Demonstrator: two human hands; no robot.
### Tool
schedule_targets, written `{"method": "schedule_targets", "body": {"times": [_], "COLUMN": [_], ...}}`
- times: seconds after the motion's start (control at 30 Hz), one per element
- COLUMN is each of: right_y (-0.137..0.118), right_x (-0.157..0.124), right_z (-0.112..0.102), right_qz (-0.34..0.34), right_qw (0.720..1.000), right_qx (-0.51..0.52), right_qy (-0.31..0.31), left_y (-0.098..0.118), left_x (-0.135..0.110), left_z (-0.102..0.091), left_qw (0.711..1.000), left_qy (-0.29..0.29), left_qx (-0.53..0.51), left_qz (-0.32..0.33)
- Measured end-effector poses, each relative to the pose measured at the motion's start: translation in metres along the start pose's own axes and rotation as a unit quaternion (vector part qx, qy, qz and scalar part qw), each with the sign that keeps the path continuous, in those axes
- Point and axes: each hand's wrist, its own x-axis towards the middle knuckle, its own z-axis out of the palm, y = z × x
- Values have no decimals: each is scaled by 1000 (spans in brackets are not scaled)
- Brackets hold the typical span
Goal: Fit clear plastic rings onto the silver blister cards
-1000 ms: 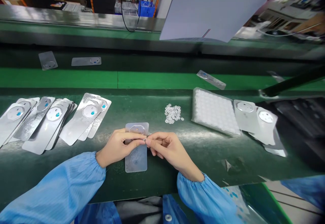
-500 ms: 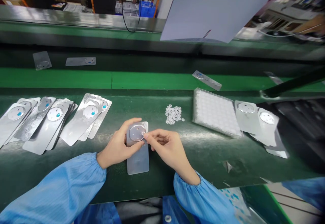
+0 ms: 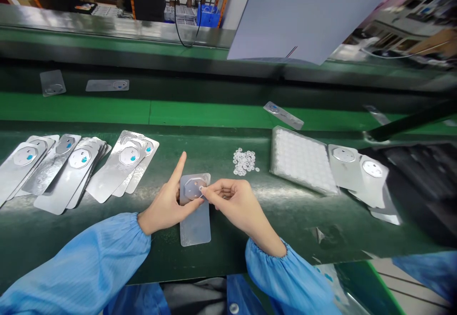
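A clear plastic card (image 3: 195, 224) with a silver octagonal disc near its top lies on the dark green bench in front of me. My left hand (image 3: 167, 204) steadies the card's left edge, thumb pressed on it and index finger stretched up and away. My right hand (image 3: 232, 201) is pinched shut, fingertips touching the disc's right side with a tiny clear round piece between them. Both arms wear blue sleeves.
Fanned stacks of finished cards (image 3: 71, 167) lie at the left. A small heap of clear round pieces (image 3: 244, 161) sits just beyond my hands, and a white tray (image 3: 302, 160) with more cards (image 3: 360, 172) beside it at the right. Loose cards (image 3: 107, 85) ride the far green belt.
My right hand moved the tiny piece from the card's edge onto the disc. My left index finger lifted off the card and now points up. The card shifted slightly.
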Motion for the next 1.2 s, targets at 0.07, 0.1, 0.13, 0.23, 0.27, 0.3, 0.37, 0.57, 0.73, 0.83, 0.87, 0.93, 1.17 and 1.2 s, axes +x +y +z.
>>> {"method": "schedule_targets", "body": {"times": [0.07,0.1,0.13,0.23,0.27,0.3,0.37,0.57,0.73,0.83,0.87,0.93,1.17,1.2], "right_y": [-1,-1,-1,1,3,5,11,29,32,34,36,40,49,52], "right_x": [3,6,9,16,18,19,18,9,9,9,9,11,17,17], "right_z": [-4,-7,-9,-12,-11,-10,-6,5,7,7,7,7,9,9], "right_qz": [18,27,34,29,23,17,8,-3,-13,-20,-21,-24,-35,-38], "right_qw": [1000,999,999,999,999,998,996,994,989,988,988,989,986,986], "right_qx": [-14,-21,-24,-4,14,35,73,102,129,134,134,130,156,156], "right_qy": [-18,-24,-29,-36,-38,-42,-51,-34,-65,-72,-70,-67,-42,-44], "left_y": [1,2,2,4,4,4,5,6,4,2,2,6,58,66], "left_x": [0,0,1,5,7,9,12,15,14,13,15,28,166,184], "left_z": [-1,-2,-3,-5,-5,-6,-6,-5,-4,-4,-4,-8,-54,-67], "left_qw": [999,998,997,996,995,994,993,993,989,976,970,958,951,951], "left_qy": [-19,-19,-12,11,16,22,34,38,69,111,120,144,272,285], "left_qx": [-35,-52,-65,-76,-78,-81,-89,-81,-91,-142,-170,-220,-148,-118], "left_qz": [-28,-38,-43,-55,-61,-67,-76,-76,-93,-119,-125,-114,21,28]}}
